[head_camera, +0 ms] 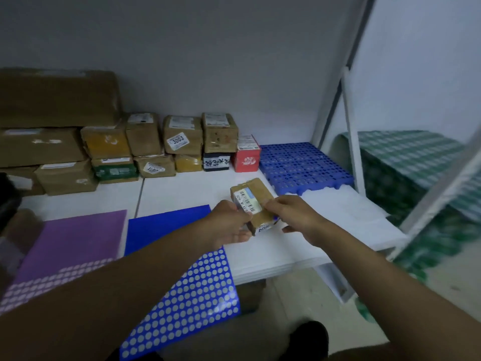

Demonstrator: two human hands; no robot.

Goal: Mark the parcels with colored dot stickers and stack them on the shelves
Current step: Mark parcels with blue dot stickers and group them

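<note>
1. Hidden: our left hand (pixel 229 222) covers the near-left end of the small cardboard parcel (pixel 256 201); our right hand (pixel 295 214) covers its right side. We can't see the underside, so we can't tell if the parcel touches the white shelf (pixel 299 246) or is held just above it.
2. Grips: left fingers curl round the parcel's near end. Right thumb and forefinger pinch at the edge of the parcel's white barcode label (pixel 247 201); a blue speck sits by the right fingertips, too blurred to call a sticker.
3. Cut off: a big brown box (pixel 57 97) runs out of the frame's left edge; a dark blurred object at the far left is unidentifiable.
4. Our left forearm crosses the blue dot-sticker sheet (pixel 187 290), hiding part of it. The purple dot-sticker sheet (pixel 73 243) lies beside it to the left. Both sheets overhang the shelf front.
5. Writing: the held parcel's label shows a barcode and digits, not legible. One stacked parcel (pixel 182 135) at the back wall carries a tag reading "3003". A red box (pixel 246 155) and a black-and-white box (pixel 216 161) bear characters we can't read.
6. A blue perforated plastic pallet (pixel 304 165) sits on the shelf's back right, just beyond the held parcel.
</note>
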